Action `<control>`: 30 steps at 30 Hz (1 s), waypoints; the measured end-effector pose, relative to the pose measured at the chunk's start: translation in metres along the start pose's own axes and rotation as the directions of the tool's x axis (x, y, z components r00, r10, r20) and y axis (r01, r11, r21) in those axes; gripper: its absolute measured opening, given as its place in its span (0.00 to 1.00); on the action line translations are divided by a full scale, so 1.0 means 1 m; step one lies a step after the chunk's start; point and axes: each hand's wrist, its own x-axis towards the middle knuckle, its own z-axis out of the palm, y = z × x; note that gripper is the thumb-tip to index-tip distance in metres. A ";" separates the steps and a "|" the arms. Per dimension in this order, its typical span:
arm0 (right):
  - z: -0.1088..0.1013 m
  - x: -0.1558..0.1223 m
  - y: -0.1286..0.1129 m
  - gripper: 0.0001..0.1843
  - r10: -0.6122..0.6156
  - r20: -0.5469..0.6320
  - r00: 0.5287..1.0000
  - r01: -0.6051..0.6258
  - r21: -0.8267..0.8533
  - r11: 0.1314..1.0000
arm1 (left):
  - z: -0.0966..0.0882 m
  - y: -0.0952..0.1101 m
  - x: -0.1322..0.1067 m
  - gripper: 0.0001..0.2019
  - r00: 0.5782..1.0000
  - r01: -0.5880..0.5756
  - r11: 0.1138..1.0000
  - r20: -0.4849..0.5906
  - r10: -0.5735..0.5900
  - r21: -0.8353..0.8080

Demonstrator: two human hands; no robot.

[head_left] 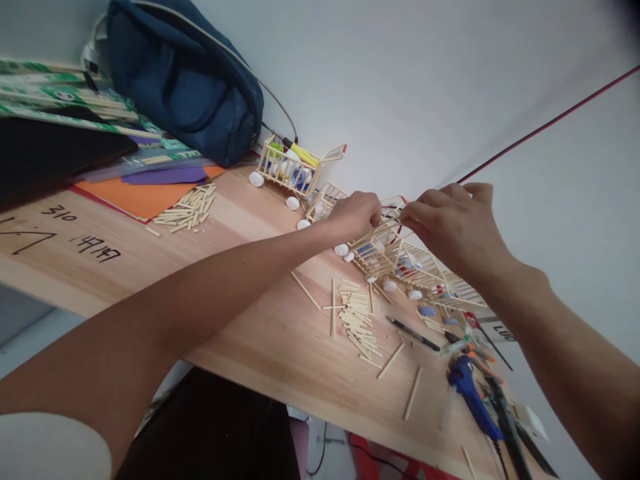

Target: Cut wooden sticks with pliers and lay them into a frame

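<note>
My left hand (356,215) is closed, its fingertips curled inward above a row of small carts built from thin wooden sticks. Facing it, my right hand (453,217) pinches with fingertips bent down over the same row. Whatever lies in either pinch is hidden or too small to make out; a thin dark line shows between the hands. Under them stands a stick cart (390,250) with white wheels. Farther left, another stick cart (290,172) holds colourful small items. A red-and-black cord (550,125) runs along the wall behind my right hand.
Short cut sticks (357,317) lie in a pile before the carts, with another stick pile (187,210) at left. A pen (413,333), a blue glue gun (473,397) and pliers sit at right. A blue bag (185,80) stands at the wall beside coloured paper (135,195).
</note>
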 end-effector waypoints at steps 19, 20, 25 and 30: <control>0.010 -0.016 0.029 0.11 0.073 -0.170 0.983 -0.067 0.043 0.997 | -0.002 -0.004 0.005 0.12 0.999 0.028 0.999 0.036 -0.027 -0.025; 0.011 -0.017 0.032 0.11 0.070 -0.200 0.977 -0.063 0.041 0.997 | -0.003 -0.005 0.006 0.12 0.999 0.026 0.999 0.042 -0.025 -0.021; 0.011 -0.021 0.042 0.11 0.024 -0.237 0.971 -0.020 0.021 1.000 | -0.007 -0.005 0.004 0.12 0.995 0.010 1.000 0.097 -0.011 0.010; 0.005 -0.021 0.043 0.12 0.004 -0.239 0.971 -0.004 -0.003 1.000 | -0.013 0.000 -0.003 0.11 0.994 -0.025 0.997 0.104 0.017 0.071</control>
